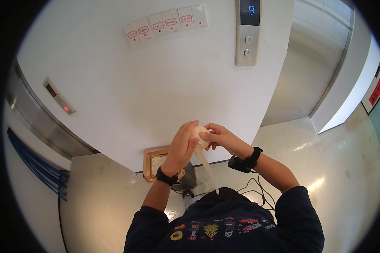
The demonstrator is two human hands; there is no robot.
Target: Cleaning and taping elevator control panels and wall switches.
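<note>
In front of the white wall, both my hands hold a pale, whitish rounded bundle (200, 135). A thin translucent strip (206, 163) of the same pale stuff hangs from it toward my waist. My left hand (180, 145) lies along the bundle's left side, fingers pointing up and the thumb bent over near it. On the other side, my right hand (223, 138) pinches the bundle, its thumb on the near face. Whether the bundle is a wound roll or crumpled film, I cannot tell.
Below my left wrist stands a wooden-framed square box (147, 166) beside a dark grey rounded object (190, 179). Black cables (261, 189) trail on the floor at right. Light switches (164, 23) and a lift call panel (248, 38) are on the wall; metal lift doors (312, 55) stand at right.
</note>
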